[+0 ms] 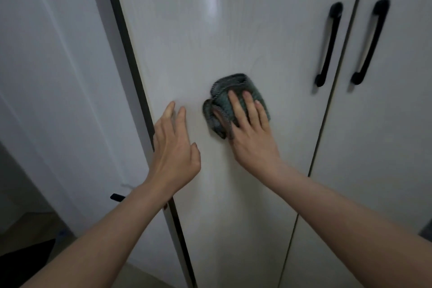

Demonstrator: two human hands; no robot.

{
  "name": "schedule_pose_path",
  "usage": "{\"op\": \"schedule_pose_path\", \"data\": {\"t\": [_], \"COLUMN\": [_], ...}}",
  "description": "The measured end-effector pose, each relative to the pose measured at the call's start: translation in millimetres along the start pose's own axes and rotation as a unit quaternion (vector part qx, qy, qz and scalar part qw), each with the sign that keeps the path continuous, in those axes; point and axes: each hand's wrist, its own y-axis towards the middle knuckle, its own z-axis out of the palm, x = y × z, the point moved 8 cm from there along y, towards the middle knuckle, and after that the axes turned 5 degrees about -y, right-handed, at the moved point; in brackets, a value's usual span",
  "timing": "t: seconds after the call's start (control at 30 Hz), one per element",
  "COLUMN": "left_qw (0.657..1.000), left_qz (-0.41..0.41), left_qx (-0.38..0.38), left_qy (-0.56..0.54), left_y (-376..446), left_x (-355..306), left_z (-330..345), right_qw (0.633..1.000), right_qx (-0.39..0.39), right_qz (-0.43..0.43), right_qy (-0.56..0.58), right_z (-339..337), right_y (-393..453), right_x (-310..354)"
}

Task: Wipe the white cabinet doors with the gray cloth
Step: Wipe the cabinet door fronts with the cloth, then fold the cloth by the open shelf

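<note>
A bunched gray cloth (224, 91) lies pressed flat against the left white cabinet door (222, 30), about mid-height. My right hand (250, 133) covers the cloth's lower part, fingers spread over it and palm pushing it onto the door. My left hand (175, 145) is beside it to the left, fingers apart, fingertips at the door near its dark left edge, holding nothing. The right white cabinet door (385, 147) stands shut beside the first one.
Two black vertical handles, the left handle (328, 44) and the right handle (370, 42), flank the seam between the doors. A dark strip (131, 58) borders the cabinet's left side, with a white wall panel (46, 77) beyond. A small black fitting (117, 197) sticks out low on the left.
</note>
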Motion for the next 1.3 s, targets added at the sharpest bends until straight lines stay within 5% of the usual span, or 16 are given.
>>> {"op": "schedule_pose_path", "data": {"t": [0.2,0.33,0.47,0.6,0.67,0.9,1.3], "left_qw": [1.0,0.998,0.991,0.965,0.944,0.869,0.841], "left_qz": [0.028,0.064,0.086,0.137,0.172,0.277,0.33], "left_qx": [0.004,0.01,0.062,0.182,0.247,0.382,0.371], "left_qy": [-0.012,-0.021,-0.086,-0.132,-0.136,-0.15,-0.214], "left_y": [9.5,7.7,9.8,1.9,-6.2,-46.2,-76.7], "left_x": [-41.0,-74.4,-116.5,-175.1,-212.0,-347.6,-593.3], "left_z": [-9.4,-14.7,-11.1,8.2,20.2,80.8,155.3], "right_qw": [0.989,0.959,0.841,0.647,0.605,0.61,0.618], "right_qx": [0.019,0.043,0.04,0.131,0.159,0.227,0.234], "right_qz": [0.148,0.239,0.384,0.509,0.533,0.553,0.553], "right_qy": [-0.022,0.148,0.38,0.553,0.57,0.52,0.508], "right_z": [-10.9,-30.6,-61.6,-73.0,-86.4,-136.6,-230.2], "right_y": [-59.0,-66.7,-83.1,-123.6,-149.9,-235.4,-374.7], "right_x": [-68.2,-78.0,-99.7,-128.1,-149.1,-238.8,-423.4]}}
